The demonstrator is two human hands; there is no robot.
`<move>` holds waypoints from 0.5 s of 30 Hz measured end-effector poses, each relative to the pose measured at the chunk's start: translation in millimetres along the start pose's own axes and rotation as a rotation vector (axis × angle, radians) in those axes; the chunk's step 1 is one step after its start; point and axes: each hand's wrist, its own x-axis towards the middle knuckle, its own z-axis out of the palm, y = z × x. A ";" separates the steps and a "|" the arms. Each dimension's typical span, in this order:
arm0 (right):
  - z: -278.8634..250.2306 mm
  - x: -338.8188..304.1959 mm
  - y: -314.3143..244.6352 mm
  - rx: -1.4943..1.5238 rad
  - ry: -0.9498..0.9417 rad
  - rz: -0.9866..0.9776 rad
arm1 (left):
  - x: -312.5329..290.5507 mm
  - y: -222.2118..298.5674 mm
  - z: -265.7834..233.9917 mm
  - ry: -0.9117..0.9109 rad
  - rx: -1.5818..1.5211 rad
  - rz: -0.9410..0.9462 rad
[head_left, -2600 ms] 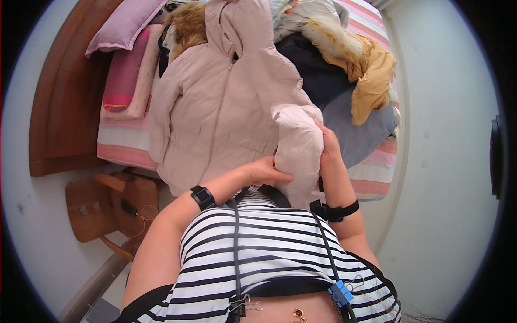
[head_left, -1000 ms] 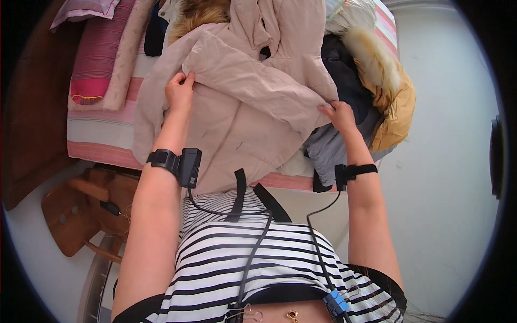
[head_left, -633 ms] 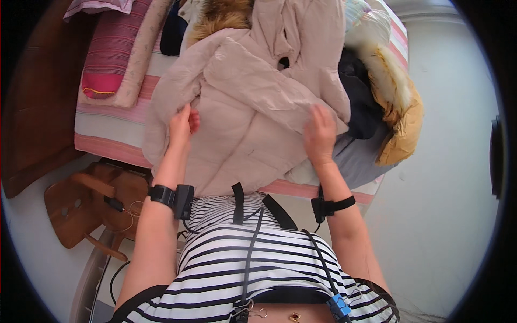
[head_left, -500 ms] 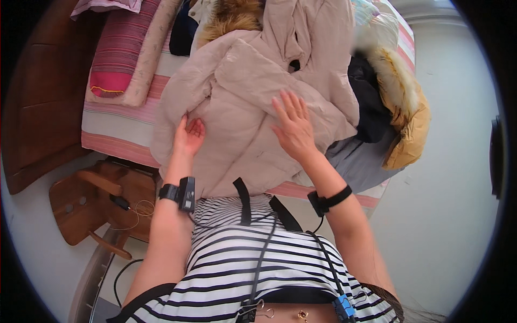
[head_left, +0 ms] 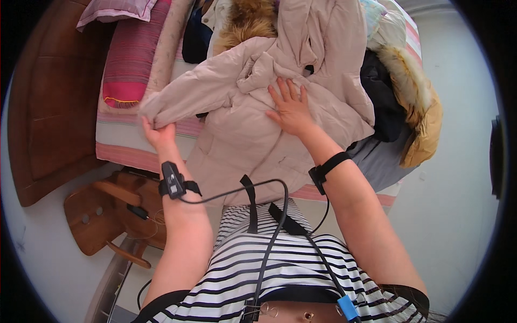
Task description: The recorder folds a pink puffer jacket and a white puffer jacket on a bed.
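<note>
I note the bed (head_left: 124, 148), striped pink, filling the far half of the view, its wooden headboard (head_left: 51, 102) at the left and pale wall to the right. A beige padded coat (head_left: 253, 118) lies spread across the near edge of the bed, partly covering a heap of dark and mustard garments (head_left: 404, 107) to its right. A striped pillow (head_left: 129, 59) sits far left; a wooden chair (head_left: 107, 215) stands near left. The left hand (head_left: 158, 132) pinches the sleeve cuff, fingers closed. The right hand (head_left: 291, 107) presses flat, fingers spread, on the coat's middle.
</note>
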 end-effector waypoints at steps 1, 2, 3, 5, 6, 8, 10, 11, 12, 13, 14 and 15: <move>0.3 1.2 -3.0 0.013 -0.002 0.000 | -7.7 14.8 13.6 -0.027 0.000 0.002; 0.1 1.8 -3.8 0.016 0.004 0.008 | -11.1 26.7 24.5 -0.036 0.006 -0.002; -0.2 2.6 -4.5 0.018 -0.004 0.009 | -13.8 39.3 34.3 -0.166 0.073 0.036; -1.8 5.1 -7.9 0.027 -0.002 0.021 | -27.4 55.8 57.7 -0.396 0.216 0.211; -2.8 5.2 -8.3 0.032 -0.011 0.031 | -35.0 60.5 70.6 -0.496 0.287 0.341; -5.4 0.6 -7.0 0.037 -0.015 0.074 | -96.0 33.3 117.5 -0.633 0.551 0.555; -9.4 -2.5 -9.0 0.176 -0.025 0.110 | -142.1 5.2 138.6 -0.714 0.732 0.632; -8.3 -10.5 -3.3 0.171 -0.017 0.144 | -158.2 -12.7 141.3 -0.784 0.903 0.707; -7.8 -15.2 -5.4 0.775 0.066 0.187 | -166.7 -23.6 124.7 -0.936 0.950 0.651; -9.4 -20.0 -7.9 1.376 0.151 0.209 | -172.0 -34.0 108.5 -1.083 0.992 0.595; -13.4 -32.3 -5.8 1.376 0.160 0.212 | -185.6 -43.3 113.1 -1.314 1.229 0.506; -20.0 -52.9 -0.9 1.851 0.267 0.379 | -197.8 -51.6 117.5 -1.543 1.465 0.399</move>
